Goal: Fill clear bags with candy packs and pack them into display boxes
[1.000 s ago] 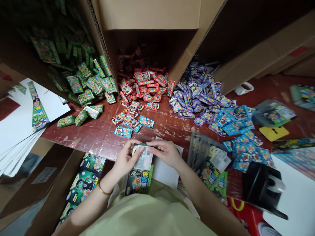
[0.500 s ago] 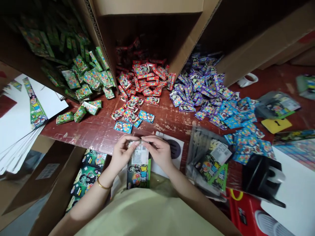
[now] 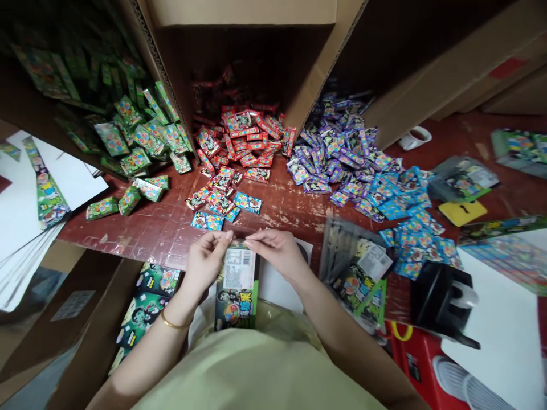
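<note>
A black-and-green printed candy pack (image 3: 236,307) with a white label (image 3: 238,269) stands upright against my front, at the table's near edge. My left hand (image 3: 209,256) is closed at the pack's upper left corner, thumb and forefinger pinched together. My right hand (image 3: 276,250) pinches the top edge at the right, its fingers reaching toward the left thumb. Exactly what lies between the fingertips is too small to see. Just beyond the hands lie blue candy packets (image 3: 207,221) and red candy packets (image 3: 220,199).
Cardboard compartments hold green packets (image 3: 147,139), red packets (image 3: 250,136) and purple packets (image 3: 333,151). Blue packets (image 3: 421,228) spread rightward. A plastic bin of packs (image 3: 356,273), a black tape dispenser (image 3: 440,302) and a cup (image 3: 414,138) are right; white sheets (image 3: 81,182) and an open carton (image 3: 72,341) left.
Both thumbs have moved up off the label to the pack's top edge, uncovering more of the label. The right fingers have straightened. The whole view has shifted slightly.
</note>
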A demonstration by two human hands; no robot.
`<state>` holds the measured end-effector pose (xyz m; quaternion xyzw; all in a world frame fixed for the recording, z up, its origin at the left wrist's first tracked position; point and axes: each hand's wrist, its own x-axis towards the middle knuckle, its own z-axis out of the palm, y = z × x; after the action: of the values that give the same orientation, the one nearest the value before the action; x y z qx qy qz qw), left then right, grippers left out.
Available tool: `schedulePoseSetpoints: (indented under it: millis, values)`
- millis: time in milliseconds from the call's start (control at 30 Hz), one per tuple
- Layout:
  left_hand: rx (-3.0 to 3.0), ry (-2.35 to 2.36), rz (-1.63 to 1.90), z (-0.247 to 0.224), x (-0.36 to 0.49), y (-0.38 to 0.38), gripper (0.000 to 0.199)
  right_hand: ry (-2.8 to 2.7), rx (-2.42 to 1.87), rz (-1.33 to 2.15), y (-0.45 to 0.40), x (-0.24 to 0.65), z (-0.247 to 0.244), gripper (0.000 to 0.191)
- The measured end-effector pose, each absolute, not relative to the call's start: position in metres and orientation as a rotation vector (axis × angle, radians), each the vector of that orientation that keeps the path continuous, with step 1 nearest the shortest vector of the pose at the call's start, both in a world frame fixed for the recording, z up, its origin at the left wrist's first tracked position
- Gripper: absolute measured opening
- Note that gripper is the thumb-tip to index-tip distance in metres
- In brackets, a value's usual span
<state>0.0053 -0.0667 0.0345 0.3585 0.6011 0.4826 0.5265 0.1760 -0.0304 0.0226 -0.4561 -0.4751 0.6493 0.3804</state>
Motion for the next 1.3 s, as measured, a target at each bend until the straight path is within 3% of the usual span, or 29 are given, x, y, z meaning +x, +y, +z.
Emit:
schedulePoseSetpoints:
  millis: [333,533,667,900,1300]
  values:
    - [1.139,1.360,1.167,0.017,0.014,-0.080,0.020,-1.586,-1.069,1.336,-0.046,0.189,0.019,0.018]
    - [1.093,1.298,1.014,-0.002,0.025,-0.054,0.025,-1.562,-1.699,0.856,-0.023,0.240,-0.024,0.023]
    - [1.133,1.328,0.880,-0.013,0.040,-0.037,0.032,-1.744,-1.852,0.963,-0.003,0.254,-0.040,0.023]
    - [1.115,1.363,0.847,-0.026,0.046,-0.030,0.032,-1.806,-1.762,1.062,0.011,0.246,-0.038,0.009]
    - [1.093,1.392,0.834,-0.029,0.045,-0.029,0.031,-1.564,-1.442,1.079,0.006,0.241,-0.038,0.020]
